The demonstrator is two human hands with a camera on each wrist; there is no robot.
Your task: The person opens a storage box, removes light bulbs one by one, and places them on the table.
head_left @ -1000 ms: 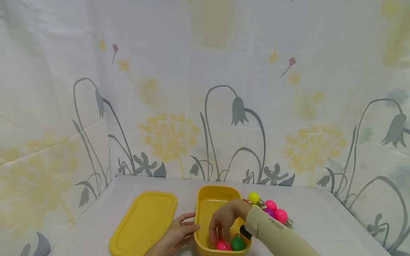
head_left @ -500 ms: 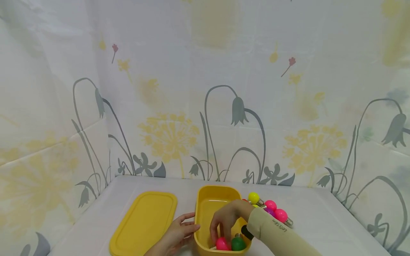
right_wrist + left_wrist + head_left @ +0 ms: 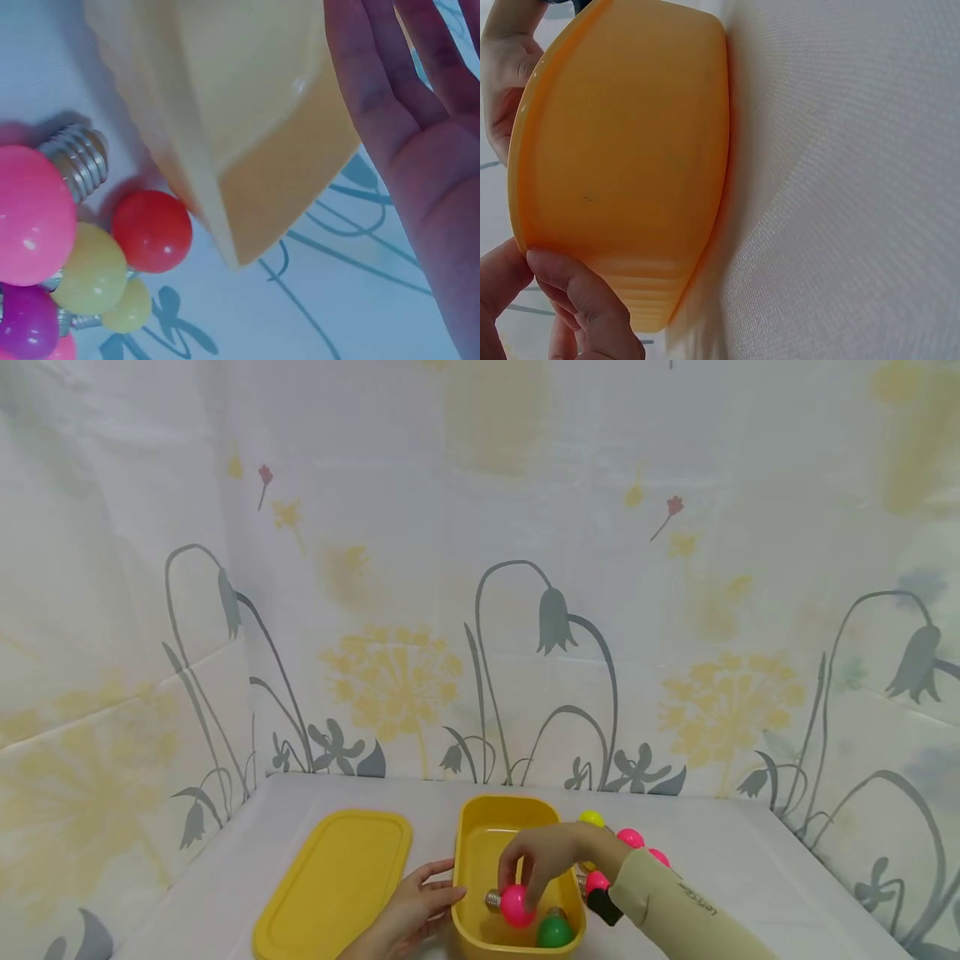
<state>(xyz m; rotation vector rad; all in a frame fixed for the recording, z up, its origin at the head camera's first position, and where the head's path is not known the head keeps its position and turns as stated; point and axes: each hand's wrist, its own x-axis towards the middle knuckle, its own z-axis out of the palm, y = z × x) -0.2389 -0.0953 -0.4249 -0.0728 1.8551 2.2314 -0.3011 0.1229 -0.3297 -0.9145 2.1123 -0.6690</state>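
Observation:
A yellow plastic box [image 3: 487, 843] stands on the table. My left hand [image 3: 411, 906] pinches its near left rim between thumb and fingers, as the left wrist view also shows on the box wall [image 3: 630, 142]. Over the inside of the box, my right hand [image 3: 543, 856] holds a pink light bulb [image 3: 517, 907] from above, its metal screw base pointing left. Beside it a green light bulb [image 3: 555, 932] lies in the near end of the box. In the right wrist view the fingertips of my right hand [image 3: 424, 127] are cut off, and its bulb is not visible.
A flat yellow lid [image 3: 330, 881] lies left of the box. Right of the box are several more bulbs, among them a red bulb [image 3: 152, 231], a purple bulb [image 3: 28, 321] and a pink bulb [image 3: 30, 217]. A flower-printed cloth [image 3: 420, 568] hangs behind the table.
My right hand has risen from the box floor, lifting the pink light bulb with it. The left hand keeps its place on the rim.

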